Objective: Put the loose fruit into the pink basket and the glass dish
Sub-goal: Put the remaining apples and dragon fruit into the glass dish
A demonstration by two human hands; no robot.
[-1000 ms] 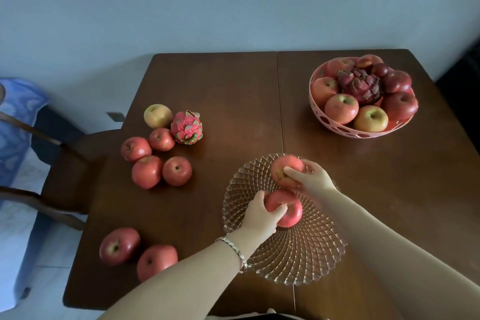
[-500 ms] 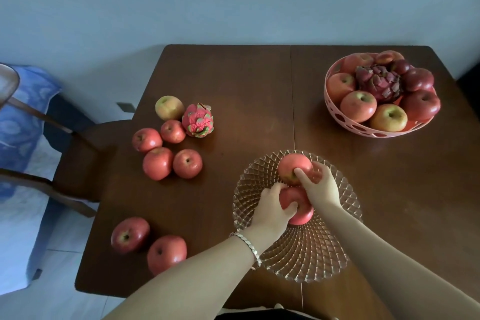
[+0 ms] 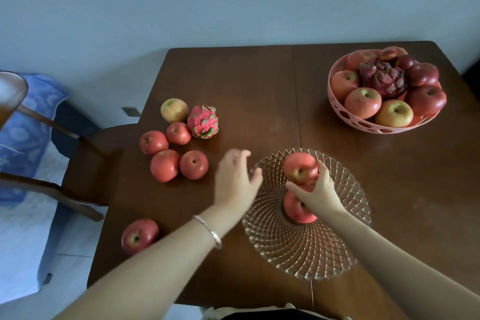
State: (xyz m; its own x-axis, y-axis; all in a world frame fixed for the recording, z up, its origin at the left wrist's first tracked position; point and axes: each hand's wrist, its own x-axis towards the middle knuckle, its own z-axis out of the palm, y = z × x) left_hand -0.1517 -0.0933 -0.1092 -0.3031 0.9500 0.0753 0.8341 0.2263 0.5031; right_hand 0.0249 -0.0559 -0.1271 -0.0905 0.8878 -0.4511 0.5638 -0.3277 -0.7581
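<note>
The glass dish (image 3: 301, 249) lies on the brown table (image 3: 249, 91) in front of me, with two red apples in it. My right hand (image 3: 315, 192) curls round the far apple (image 3: 298, 167), and the near apple (image 3: 296, 212) lies just under my wrist. My left hand (image 3: 237, 179) hovers blurred left of the dish, fingers spread, holding nothing. Loose fruit lies at the left: several red apples (image 3: 193, 165), a yellow apple (image 3: 174, 109) and a pink dragon fruit (image 3: 203, 122). One more red apple (image 3: 139, 235) sits near the front left edge. The pink basket (image 3: 335, 109) at the back right is full of fruit.
A wooden chair (image 3: 85, 163) stands against the table's left side, with a blue cloth (image 3: 23, 122) behind it. The wall runs close behind the table's far edge. My left forearm covers the spot beside the front left apple.
My left hand has let go of the near apple in the dish and swung left, out over the table towards the loose apples. My right hand stays on the far apple.
</note>
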